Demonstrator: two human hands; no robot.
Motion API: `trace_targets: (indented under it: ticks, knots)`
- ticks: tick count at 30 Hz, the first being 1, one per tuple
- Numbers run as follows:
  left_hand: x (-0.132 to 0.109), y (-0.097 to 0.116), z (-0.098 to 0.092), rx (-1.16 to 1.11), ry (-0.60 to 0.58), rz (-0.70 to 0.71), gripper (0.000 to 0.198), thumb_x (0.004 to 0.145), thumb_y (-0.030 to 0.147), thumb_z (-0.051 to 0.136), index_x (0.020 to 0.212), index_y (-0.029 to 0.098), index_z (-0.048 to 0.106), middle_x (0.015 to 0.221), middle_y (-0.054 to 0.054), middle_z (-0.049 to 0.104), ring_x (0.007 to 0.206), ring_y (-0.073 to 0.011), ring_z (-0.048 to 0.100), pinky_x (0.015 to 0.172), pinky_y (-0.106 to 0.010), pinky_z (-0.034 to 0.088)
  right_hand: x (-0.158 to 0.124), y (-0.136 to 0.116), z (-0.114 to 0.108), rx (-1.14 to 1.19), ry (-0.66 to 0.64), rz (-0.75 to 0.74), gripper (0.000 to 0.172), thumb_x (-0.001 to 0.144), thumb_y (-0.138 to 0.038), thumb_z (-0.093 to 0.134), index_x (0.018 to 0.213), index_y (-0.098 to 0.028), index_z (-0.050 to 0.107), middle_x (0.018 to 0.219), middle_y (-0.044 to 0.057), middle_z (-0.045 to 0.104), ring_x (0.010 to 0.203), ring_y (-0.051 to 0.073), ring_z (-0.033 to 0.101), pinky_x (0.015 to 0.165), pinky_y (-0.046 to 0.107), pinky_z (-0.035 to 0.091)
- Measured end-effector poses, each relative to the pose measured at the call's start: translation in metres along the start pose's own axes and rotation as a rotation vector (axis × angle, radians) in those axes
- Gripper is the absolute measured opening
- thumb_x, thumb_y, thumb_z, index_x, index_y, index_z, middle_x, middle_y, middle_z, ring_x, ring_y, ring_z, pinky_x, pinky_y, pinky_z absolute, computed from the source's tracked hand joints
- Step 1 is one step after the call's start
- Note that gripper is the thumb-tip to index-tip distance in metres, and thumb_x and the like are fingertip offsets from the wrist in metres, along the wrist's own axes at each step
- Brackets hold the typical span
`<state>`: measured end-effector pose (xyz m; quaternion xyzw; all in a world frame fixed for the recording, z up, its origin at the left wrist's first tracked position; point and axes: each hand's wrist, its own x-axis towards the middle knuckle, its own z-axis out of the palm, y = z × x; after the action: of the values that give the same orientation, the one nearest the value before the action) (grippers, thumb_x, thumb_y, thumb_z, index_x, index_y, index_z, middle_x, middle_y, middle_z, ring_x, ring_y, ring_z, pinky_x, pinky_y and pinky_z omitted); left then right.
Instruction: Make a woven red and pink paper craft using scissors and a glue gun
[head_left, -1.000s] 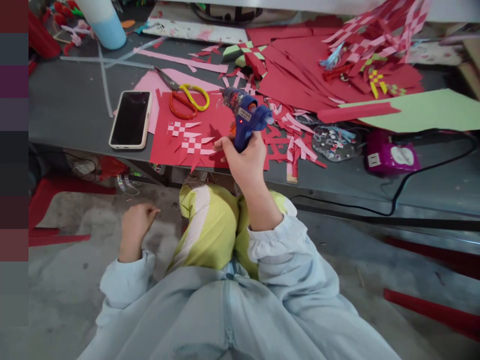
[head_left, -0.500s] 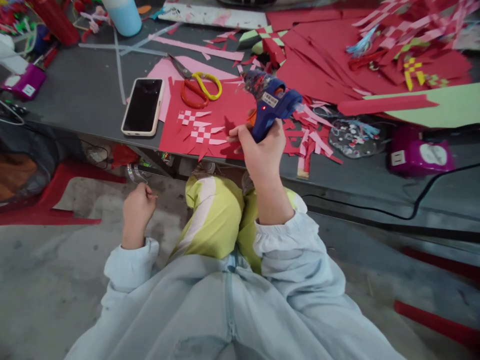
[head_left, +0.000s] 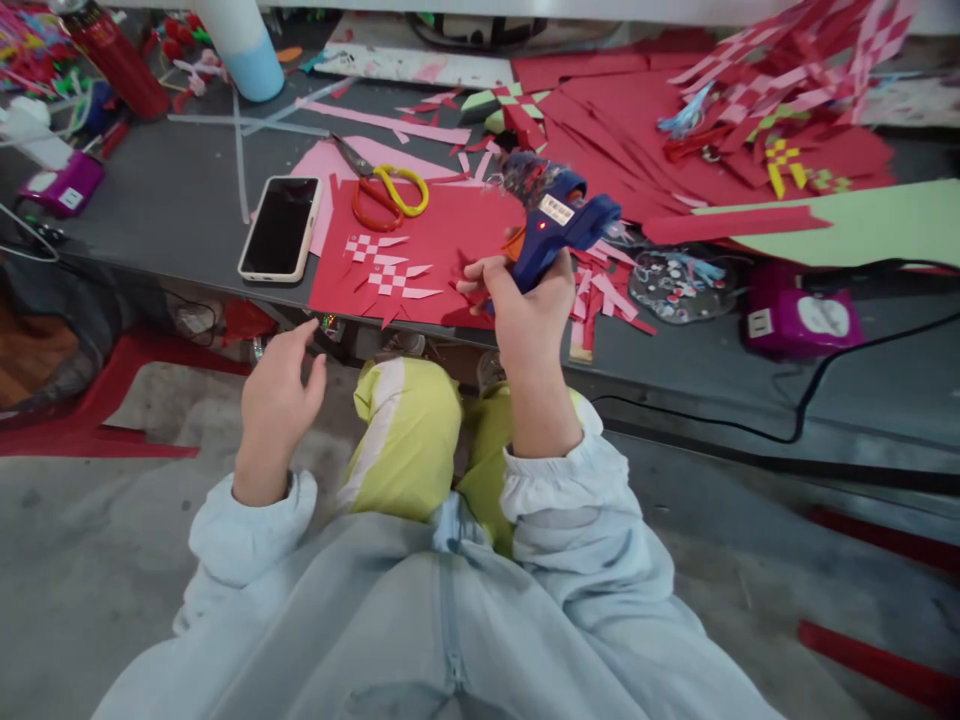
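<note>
My right hand (head_left: 534, 318) is wrapped round the handle of a blue glue gun (head_left: 551, 232), its red light lit and its nozzle end pointing up and left over a red paper sheet (head_left: 450, 215). Two pink-and-white checkered woven paper fish (head_left: 390, 280) lie on that sheet, left of the glue gun. Below the table edge hangs my left hand (head_left: 281, 395), empty, with thumb and fingers apart. Scissors (head_left: 375, 190) with one red and one yellow handle rest across the sheet's upper left. Beside them is a phone (head_left: 280, 228) in a pale case.
Red paper (head_left: 600, 140) and pink strips are heaped at the back right. Two purple boxes stand on the table, one at right (head_left: 802, 312), one at left (head_left: 64, 185). A black cable (head_left: 806, 390) hangs along the right edge. A bottle (head_left: 244, 55) stands behind.
My left hand has gone from closed to open, its fingers stretching toward the table edge. My right hand still grips the glue gun, slightly shifted. The view has tilted up a little.
</note>
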<state>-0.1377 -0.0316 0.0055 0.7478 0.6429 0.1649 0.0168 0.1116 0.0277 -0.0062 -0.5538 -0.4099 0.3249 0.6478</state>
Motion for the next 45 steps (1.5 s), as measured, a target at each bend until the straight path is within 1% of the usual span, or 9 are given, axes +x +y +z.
trace_targets:
  ticks: [3, 6, 14, 21, 28, 33, 36, 41, 45]
  knots:
    - [0.017, 0.02, 0.0, -0.022, 0.053, 0.204, 0.031, 0.094, 0.029, 0.046, 0.117, 0.018, 0.065, 0.116, -0.011, 0.067, 0.11, -0.0242, 0.06, 0.098, -0.037, 0.046, 0.001, -0.005, -0.004, 0.041, 0.034, 0.008, 0.023, 0.08, -0.031, 0.058, 0.099, -0.024, 0.045, 0.076, 0.001, 0.07, 0.068, 0.02, 0.074, 0.047, 0.026, 0.052]
    - [0.028, 0.036, 0.005, -0.016, 0.059, 0.329, 0.032, 0.094, 0.027, 0.046, 0.118, 0.017, 0.064, 0.116, -0.01, 0.068, 0.11, -0.0253, 0.06, 0.098, -0.04, 0.046, 0.002, -0.01, -0.01, 0.084, 0.048, 0.025, 0.02, 0.077, -0.025, 0.058, 0.093, -0.024, 0.045, 0.07, -0.002, 0.069, 0.057, 0.016, 0.07, 0.042, 0.024, 0.048]
    - [0.033, 0.055, 0.013, 0.015, 0.069, 0.307, 0.032, 0.094, 0.027, 0.046, 0.119, 0.016, 0.064, 0.103, -0.009, 0.073, 0.097, -0.0259, 0.064, 0.087, -0.04, 0.046, 0.004, -0.017, -0.027, 0.117, 0.063, 0.059, 0.02, 0.076, -0.024, 0.06, 0.088, -0.024, 0.043, 0.065, -0.006, 0.068, 0.052, 0.012, 0.067, 0.042, 0.021, 0.048]
    - [0.035, 0.064, 0.013, -0.057, 0.03, 0.315, 0.034, 0.093, 0.028, 0.047, 0.119, 0.016, 0.064, 0.102, -0.008, 0.074, 0.097, -0.0254, 0.064, 0.088, -0.039, 0.044, 0.005, -0.02, -0.039, 0.133, 0.054, 0.087, 0.02, 0.075, -0.026, 0.062, 0.087, -0.023, 0.046, 0.061, -0.007, 0.067, 0.048, 0.01, 0.065, 0.042, 0.02, 0.048]
    - [0.038, 0.088, 0.009, 0.005, 0.012, 0.399, 0.033, 0.094, 0.027, 0.045, 0.116, 0.015, 0.066, 0.097, -0.01, 0.073, 0.095, -0.0264, 0.065, 0.087, -0.041, 0.043, 0.005, -0.024, -0.043, 0.137, 0.056, 0.106, 0.023, 0.074, -0.027, 0.063, 0.092, -0.021, 0.05, 0.059, -0.007, 0.067, 0.047, 0.011, 0.065, 0.039, 0.021, 0.047]
    - [0.056, 0.108, 0.008, 0.092, -0.028, 0.465, 0.033, 0.095, 0.026, 0.044, 0.118, 0.015, 0.064, 0.107, -0.011, 0.07, 0.101, -0.029, 0.062, 0.088, -0.043, 0.044, 0.007, -0.023, -0.045, 0.139, 0.067, 0.108, 0.021, 0.073, -0.025, 0.062, 0.087, -0.022, 0.047, 0.059, -0.007, 0.067, 0.046, 0.012, 0.065, 0.039, 0.021, 0.047]
    - [0.07, 0.119, 0.015, 0.128, -0.091, 0.475, 0.038, 0.095, 0.029, 0.046, 0.125, 0.012, 0.06, 0.118, -0.015, 0.067, 0.114, -0.033, 0.057, 0.095, -0.046, 0.043, 0.008, -0.022, -0.045, 0.146, 0.064, 0.105, 0.02, 0.074, -0.026, 0.061, 0.086, -0.023, 0.046, 0.059, -0.006, 0.067, 0.046, 0.013, 0.065, 0.037, 0.022, 0.046]
    - [0.082, 0.128, 0.034, 0.147, -0.121, 0.46, 0.058, 0.095, 0.042, 0.047, 0.143, 0.01, 0.044, 0.147, -0.021, 0.048, 0.137, -0.0361, 0.041, 0.111, -0.054, 0.03, 0.009, -0.022, -0.045, 0.165, 0.065, 0.097, 0.021, 0.074, -0.026, 0.06, 0.089, -0.022, 0.047, 0.059, -0.006, 0.067, 0.045, 0.012, 0.064, 0.038, 0.022, 0.047]
    - [0.08, 0.127, 0.038, 0.143, -0.115, 0.487, 0.062, 0.093, 0.05, 0.049, 0.142, 0.013, 0.045, 0.143, -0.019, 0.052, 0.137, -0.0358, 0.04, 0.115, -0.06, 0.02, 0.01, -0.021, -0.047, 0.172, 0.073, 0.084, 0.021, 0.074, -0.026, 0.06, 0.089, -0.022, 0.046, 0.059, -0.007, 0.066, 0.046, 0.012, 0.064, 0.038, 0.022, 0.047]
